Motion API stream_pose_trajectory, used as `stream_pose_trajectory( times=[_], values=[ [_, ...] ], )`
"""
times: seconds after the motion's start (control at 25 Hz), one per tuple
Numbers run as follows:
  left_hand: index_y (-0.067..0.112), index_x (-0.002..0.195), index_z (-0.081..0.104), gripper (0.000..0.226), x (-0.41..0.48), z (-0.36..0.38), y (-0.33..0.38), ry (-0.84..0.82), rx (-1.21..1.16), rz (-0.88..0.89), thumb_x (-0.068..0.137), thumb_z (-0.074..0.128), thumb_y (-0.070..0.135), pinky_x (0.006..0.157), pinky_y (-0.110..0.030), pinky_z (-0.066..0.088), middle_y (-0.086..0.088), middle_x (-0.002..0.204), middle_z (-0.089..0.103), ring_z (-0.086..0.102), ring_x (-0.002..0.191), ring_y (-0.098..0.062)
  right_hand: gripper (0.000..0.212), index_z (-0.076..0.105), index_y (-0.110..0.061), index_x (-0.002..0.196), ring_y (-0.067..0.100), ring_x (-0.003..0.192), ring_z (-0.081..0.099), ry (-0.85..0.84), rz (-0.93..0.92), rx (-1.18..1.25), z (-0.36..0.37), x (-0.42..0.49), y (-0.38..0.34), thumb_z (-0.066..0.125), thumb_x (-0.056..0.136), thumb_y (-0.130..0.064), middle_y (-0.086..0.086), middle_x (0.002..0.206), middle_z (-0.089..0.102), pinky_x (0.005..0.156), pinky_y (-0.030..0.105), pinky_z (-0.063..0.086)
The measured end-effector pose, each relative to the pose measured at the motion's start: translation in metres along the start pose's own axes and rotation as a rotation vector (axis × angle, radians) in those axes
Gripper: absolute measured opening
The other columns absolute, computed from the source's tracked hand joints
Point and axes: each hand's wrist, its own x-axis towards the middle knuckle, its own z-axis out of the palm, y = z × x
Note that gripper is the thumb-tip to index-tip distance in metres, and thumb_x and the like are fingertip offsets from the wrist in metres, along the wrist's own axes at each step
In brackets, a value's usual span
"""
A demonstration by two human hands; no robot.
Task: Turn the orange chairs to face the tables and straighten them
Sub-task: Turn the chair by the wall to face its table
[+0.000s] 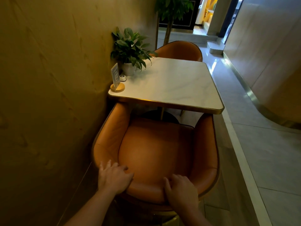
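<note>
Two hands meet the chair (156, 152) at its back rim, left hand (114, 176) spread flat, right hand (180, 188) curled over it, so we push evenly, seat squared under the table (171, 82) edge.

Near chair (156, 152) before table (171, 82); far chair (179, 49) behind; plant (130, 46) on table.

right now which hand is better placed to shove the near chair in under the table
Right, probably. The right hand curls over the backrest of the near chair closer to its middle, in line with the table; the left hand lies flat, off toward the wall side.
</note>
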Motion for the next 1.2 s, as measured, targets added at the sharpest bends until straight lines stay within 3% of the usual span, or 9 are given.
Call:
stream_pose_trajectory(
  times=[0.12,0.24,0.48,0.64,0.92,1.12,1.2],
  values=[
    [0.042,0.149,0.038,0.070,0.001,-0.004,-0.002,-0.054,0.050,0.030,0.089,0.023,0.072,0.119,-0.059,0.001,0.000,0.162,0.032,0.014,0.152,-0.030,0.040,0.051,-0.030,0.081,0.010,0.092,0.056,0.024,-0.031,-0.023,0.005,0.005,-0.002,0.033,0.091,-0.064,-0.010,0.088,0.058,0.077,0.030,0.047],
    [0.042,0.151,0.035,0.069,0.001,-0.006,-0.002,-0.105,0.095,0.052,0.090,0.020,0.070,0.118,-0.061,0.000,-0.005,0.166,0.022,0.010,0.153,-0.034,0.049,0.061,-0.032,0.101,0.008,0.101,0.057,0.030,-0.012,0.029,0.008,0.013,0.001,0.034,0.087,-0.071,-0.013,0.101,0.059,0.075,0.031,0.049],
    [0.041,0.153,0.033,0.063,-0.004,-0.012,0.005,-0.199,0.177,0.082,0.095,0.019,0.063,0.118,-0.065,0.000,-0.013,0.166,0.021,0.007,0.151,-0.042,0.055,0.066,-0.028,0.111,0.011,0.104,0.059,0.056,-0.085,0.073,0.003,0.009,0.009,0.040,0.088,-0.070,-0.009,0.110,0.063,0.076,0.032,0.050],
    [0.038,0.156,0.027,0.067,-0.007,-0.010,0.011,-0.246,0.153,0.044,0.095,0.016,0.063,0.117,-0.065,-0.003,-0.017,0.166,0.016,0.006,0.151,-0.042,0.066,0.065,-0.028,0.116,0.011,0.109,0.058,0.022,-0.124,0.072,-0.001,0.007,0.019,0.034,0.085,-0.078,-0.009,0.116,0.063,0.077,0.032,0.050],
    [0.043,0.155,0.027,0.075,-0.021,0.005,0.014,-0.097,0.033,0.028,0.086,0.014,0.069,0.117,-0.062,-0.005,-0.007,0.169,0.013,0.003,0.153,-0.036,0.057,0.063,-0.030,0.117,0.013,0.106,0.058,0.000,-0.075,0.000,0.001,0.007,0.029,0.034,0.091,-0.071,-0.009,0.113,0.064,0.078,0.032,0.049],
    [0.047,0.154,0.026,0.074,-0.025,0.012,0.013,0.043,-0.026,0.041,0.085,0.016,0.072,0.119,-0.059,-0.004,0.000,0.168,0.017,0.006,0.154,-0.029,0.046,0.062,-0.028,0.106,0.013,0.104,0.059,0.050,-0.044,-0.002,0.001,0.009,0.026,0.036,0.091,-0.062,-0.009,0.104,0.063,0.104,0.036,0.041],
    [0.046,0.154,0.026,0.073,-0.024,0.013,0.014,0.036,-0.014,0.028,0.086,0.018,0.073,0.119,-0.060,-0.003,-0.001,0.167,0.021,0.011,0.153,-0.029,0.051,0.062,-0.029,0.114,0.012,0.113,0.056,0.035,-0.051,0.000,0.002,0.011,0.025,0.034,0.089,-0.064,-0.009,0.115,0.063,0.106,0.035,0.040]
  ],
)
